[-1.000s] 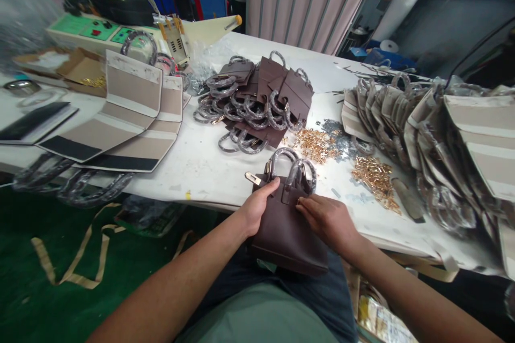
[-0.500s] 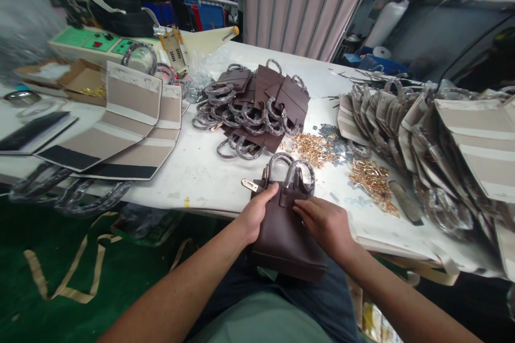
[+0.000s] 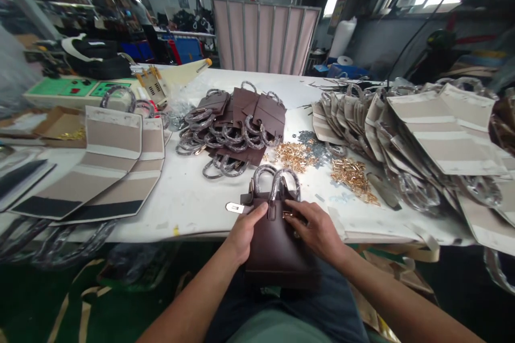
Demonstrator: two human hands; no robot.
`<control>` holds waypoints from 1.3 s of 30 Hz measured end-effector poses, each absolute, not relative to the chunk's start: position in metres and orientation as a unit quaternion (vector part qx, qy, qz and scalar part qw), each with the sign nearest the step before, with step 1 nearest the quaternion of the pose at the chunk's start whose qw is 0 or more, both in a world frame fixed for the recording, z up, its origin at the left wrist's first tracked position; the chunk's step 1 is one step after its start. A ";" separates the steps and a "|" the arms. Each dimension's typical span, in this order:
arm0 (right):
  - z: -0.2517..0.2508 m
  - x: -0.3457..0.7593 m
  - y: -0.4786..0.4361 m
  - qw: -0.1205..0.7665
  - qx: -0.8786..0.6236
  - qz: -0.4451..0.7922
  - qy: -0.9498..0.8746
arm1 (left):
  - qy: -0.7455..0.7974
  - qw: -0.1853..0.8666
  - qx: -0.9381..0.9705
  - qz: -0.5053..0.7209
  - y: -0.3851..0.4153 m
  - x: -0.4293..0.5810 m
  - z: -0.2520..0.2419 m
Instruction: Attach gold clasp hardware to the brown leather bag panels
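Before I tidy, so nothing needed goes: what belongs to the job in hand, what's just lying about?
In the job:
brown handbag in left hand
gold fitting at right hand
probably loose gold pieces

Lying about, apparently:
tan strips, lower left
white roll behind

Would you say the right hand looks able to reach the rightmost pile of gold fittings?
Probably yes: that pile of gold fittings lies just beyond the right hand with nothing standing between, though that hand is at the brown handbag.

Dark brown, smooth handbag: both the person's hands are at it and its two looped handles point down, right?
No, the head view shows the two looped handles pointing up; the left hand and right hand are indeed at the handbag.
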State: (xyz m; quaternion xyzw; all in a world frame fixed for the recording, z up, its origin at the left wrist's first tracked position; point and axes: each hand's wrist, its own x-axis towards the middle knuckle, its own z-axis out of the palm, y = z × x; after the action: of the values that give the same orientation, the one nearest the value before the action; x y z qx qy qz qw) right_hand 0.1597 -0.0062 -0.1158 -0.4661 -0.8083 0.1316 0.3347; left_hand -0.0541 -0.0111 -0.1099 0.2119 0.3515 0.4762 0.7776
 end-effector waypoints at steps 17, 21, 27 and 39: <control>-0.085 0.177 -0.004 0.261 -0.435 0.128 -0.853 | 0.439 0.689 0.395 0.420 -0.023 -0.056 -0.086; -0.090 0.180 -0.004 0.355 -0.426 0.115 -0.824 | 0.497 0.625 0.383 0.465 -0.011 -0.054 -0.096; -0.119 0.268 0.019 0.352 -0.639 0.020 -0.684 | 0.622 0.431 0.399 0.518 0.003 -0.066 -0.112; -0.148 0.378 0.034 0.217 -0.740 -0.046 -0.635 | 0.608 0.507 0.255 0.555 0.006 -0.063 -0.120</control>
State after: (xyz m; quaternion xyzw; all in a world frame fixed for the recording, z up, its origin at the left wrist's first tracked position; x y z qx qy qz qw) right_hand 0.3783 0.0344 -0.1482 -0.7405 -0.6345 -0.0463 0.2167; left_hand -0.0628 0.0062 -0.1195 0.2552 0.6085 0.5547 0.5068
